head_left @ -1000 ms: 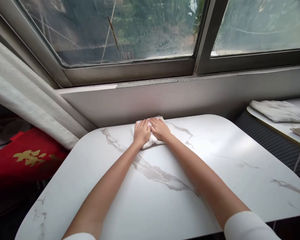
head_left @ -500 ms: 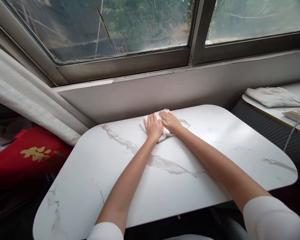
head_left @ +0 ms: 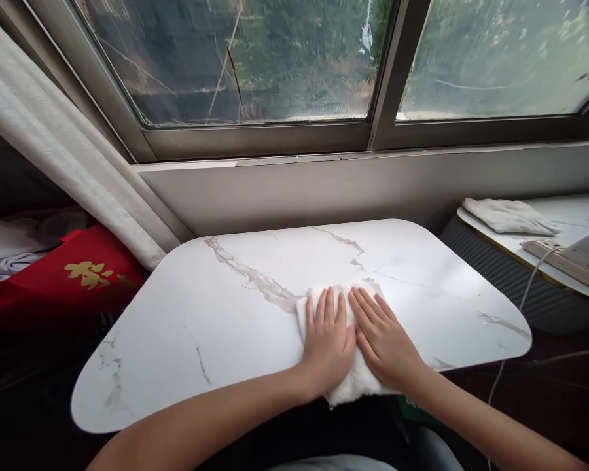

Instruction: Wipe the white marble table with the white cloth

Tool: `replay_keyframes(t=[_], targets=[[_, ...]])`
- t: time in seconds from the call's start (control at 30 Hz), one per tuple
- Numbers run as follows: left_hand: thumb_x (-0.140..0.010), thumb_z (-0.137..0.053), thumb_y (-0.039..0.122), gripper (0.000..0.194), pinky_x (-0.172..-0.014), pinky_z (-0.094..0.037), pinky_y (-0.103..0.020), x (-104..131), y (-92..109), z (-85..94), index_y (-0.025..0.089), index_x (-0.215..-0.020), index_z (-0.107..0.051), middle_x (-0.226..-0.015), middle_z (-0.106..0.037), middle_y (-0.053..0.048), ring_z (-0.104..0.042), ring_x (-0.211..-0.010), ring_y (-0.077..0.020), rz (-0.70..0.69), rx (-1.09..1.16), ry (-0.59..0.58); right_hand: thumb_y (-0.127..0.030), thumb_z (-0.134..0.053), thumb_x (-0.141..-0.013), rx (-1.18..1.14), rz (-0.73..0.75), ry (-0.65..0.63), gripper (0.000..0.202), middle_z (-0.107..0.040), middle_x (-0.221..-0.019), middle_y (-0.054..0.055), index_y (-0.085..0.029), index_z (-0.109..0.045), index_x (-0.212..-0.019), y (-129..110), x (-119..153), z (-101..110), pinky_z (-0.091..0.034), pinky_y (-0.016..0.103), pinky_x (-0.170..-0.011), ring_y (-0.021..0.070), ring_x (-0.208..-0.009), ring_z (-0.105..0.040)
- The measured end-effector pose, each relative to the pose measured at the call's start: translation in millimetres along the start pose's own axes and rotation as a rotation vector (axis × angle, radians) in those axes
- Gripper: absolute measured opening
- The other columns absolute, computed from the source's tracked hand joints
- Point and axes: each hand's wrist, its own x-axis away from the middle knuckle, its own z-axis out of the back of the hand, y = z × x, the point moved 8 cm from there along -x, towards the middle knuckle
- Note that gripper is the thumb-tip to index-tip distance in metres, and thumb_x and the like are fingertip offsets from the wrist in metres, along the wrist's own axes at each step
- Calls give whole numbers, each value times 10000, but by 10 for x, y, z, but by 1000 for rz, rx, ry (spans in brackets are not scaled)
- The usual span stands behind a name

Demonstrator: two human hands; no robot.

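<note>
Under the left hand (head_left: 328, 347) and right hand (head_left: 387, 340), a white cloth (head_left: 360, 376) lies on the surface (head_left: 245, 340).
Both hands rest on it, side by side, stretched flat.

I seem to be in a lived-in room, most likely in a home. A pale curtain (head_left: 53, 124) hangs left of a wide framed window (head_left: 294, 65) on the far side, with rumpled fabric (head_left: 10, 267) heaped near a red cloth (head_left: 29, 299) bearing a gold emblem. My marble-patterned table (head_left: 171, 307) stands below, and a power strip (head_left: 567, 263) lies on another tabletop (head_left: 582, 210) at right.
</note>
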Motion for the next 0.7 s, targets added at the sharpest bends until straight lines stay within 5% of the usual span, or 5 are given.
replay_keyframes(t=[0.1, 0.23, 0.4, 0.57, 0.7], targets=[[-932, -309, 338, 594, -1155, -89, -504, 88, 139, -70, 134, -1478, -196, -1547, -103, -102, -31, -1422, -240, 7, 113, -88, -235, -286, -937, -7, 81, -9, 636, -264, -1502, 124, -111, -9, -1496, 58, 198, 82, -277, 482, -1114, 223, -1405, -159], [-917, -298, 343, 613, -1148, -87, -503, -216, 227, -148, 150, -1484, -167, -1552, -87, -82, -22, -1423, -234, 22, 201, -177, -290, -259, -962, -34, 76, -124, 585, -227, -1519, 94, -153, -73, -1500, 450, 101, 25, -270, 480, -1116, 222, -1403, -153], [-908, -295, 294, 566, -1156, -64, -463, -1060, 91, -162, 105, -1442, -289, -1529, -230, -111, -147, -1418, -222, 58, 116, -75, -308, -219, -950, -113, -40, -288, 557, -228, -1517, 106, -104, -241, -1468, 1109, -526, -299, -225, 485, -1124, 229, -1401, -160], [-917, -269, 245, 497, -1160, -112, -437, -1900, -225, -101, 145, -1390, -386, -1480, -361, -83, -266, -1381, -197, 114, 34, 125, -211, -229, -904, -109, -148, -165, 553, -298, -1501, 104, -93, -322, -1436, 1583, -1339, -506, -186, 455, -1134, 214, -1398, -207], [-931, -238, 244, 489, -1157, -112, -438, -2328, -365, -85, 113, -1367, -416, -1457, -393, -108, -290, -1369, -210, 137, 0, 197, -180, -232, -891, -131, -178, -134, 551, -327, -1491, 103, -68, -352, -1417, 1829, -1717, -603, -187, 424, -1134, 201, -1389, -239]])
